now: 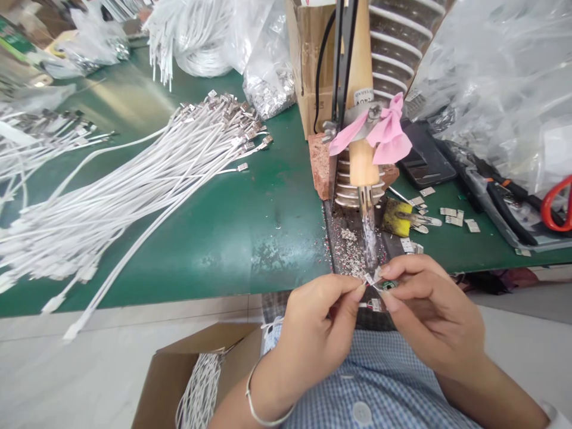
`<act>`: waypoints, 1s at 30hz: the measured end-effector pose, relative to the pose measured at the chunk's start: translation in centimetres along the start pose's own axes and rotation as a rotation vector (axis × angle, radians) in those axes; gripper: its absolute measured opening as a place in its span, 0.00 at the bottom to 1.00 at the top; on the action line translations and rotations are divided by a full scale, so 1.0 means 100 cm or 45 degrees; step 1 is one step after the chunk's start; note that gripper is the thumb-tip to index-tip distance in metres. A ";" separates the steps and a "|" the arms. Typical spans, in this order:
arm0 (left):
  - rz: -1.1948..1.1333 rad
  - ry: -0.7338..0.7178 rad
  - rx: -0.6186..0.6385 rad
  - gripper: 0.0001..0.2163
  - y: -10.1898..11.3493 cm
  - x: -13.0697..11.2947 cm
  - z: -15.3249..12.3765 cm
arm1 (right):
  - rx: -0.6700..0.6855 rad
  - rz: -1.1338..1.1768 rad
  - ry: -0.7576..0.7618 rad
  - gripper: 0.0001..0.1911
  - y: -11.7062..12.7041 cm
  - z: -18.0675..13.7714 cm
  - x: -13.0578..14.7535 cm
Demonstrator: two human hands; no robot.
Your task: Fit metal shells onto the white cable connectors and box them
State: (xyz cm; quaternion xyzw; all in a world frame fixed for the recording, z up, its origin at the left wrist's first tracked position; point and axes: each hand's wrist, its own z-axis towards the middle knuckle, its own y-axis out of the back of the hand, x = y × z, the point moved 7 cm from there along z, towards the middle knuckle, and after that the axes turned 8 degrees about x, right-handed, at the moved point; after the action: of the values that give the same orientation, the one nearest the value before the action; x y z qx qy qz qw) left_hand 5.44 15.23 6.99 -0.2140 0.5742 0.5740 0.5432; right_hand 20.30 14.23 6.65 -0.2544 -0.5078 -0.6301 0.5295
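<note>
My left hand (319,319) is closed in a pinch on the thin wire end of a white cable (364,305). My right hand (431,310) pinches a small metal connector (374,276), with a small green piece (388,285) between its fingers. Both sets of fingertips meet just under the tip of a soldering iron (368,235), which is clamped pointing down by its wooden handle. A second metal plug end (376,305) hangs below the fingers. Exactly how the wires meet the connector is too small to tell.
White cables (134,179) lie heaped on the green table (223,238). Solder crumbs (353,253) cover the strip under the iron. A yellow sponge (397,217), loose metal shells (453,215), a phone (424,154) and red-handled scissors (556,205) sit right. A cardboard box (165,375) stands below.
</note>
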 end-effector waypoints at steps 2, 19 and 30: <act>0.010 -0.003 0.004 0.05 0.000 -0.001 0.000 | -0.006 -0.013 0.009 0.10 0.001 0.000 0.001; -0.005 -0.014 0.010 0.06 0.001 -0.004 0.004 | -0.052 -0.038 0.077 0.12 0.001 0.004 0.002; -0.013 -0.025 -0.005 0.06 0.001 -0.005 0.004 | -0.056 -0.067 0.112 0.12 0.002 0.006 0.005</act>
State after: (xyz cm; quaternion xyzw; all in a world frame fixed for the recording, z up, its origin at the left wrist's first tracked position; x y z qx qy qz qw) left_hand 5.65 15.43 7.54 -0.2123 0.5666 0.5744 0.5513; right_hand 20.20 14.57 7.39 -0.2248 -0.4766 -0.6654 0.5288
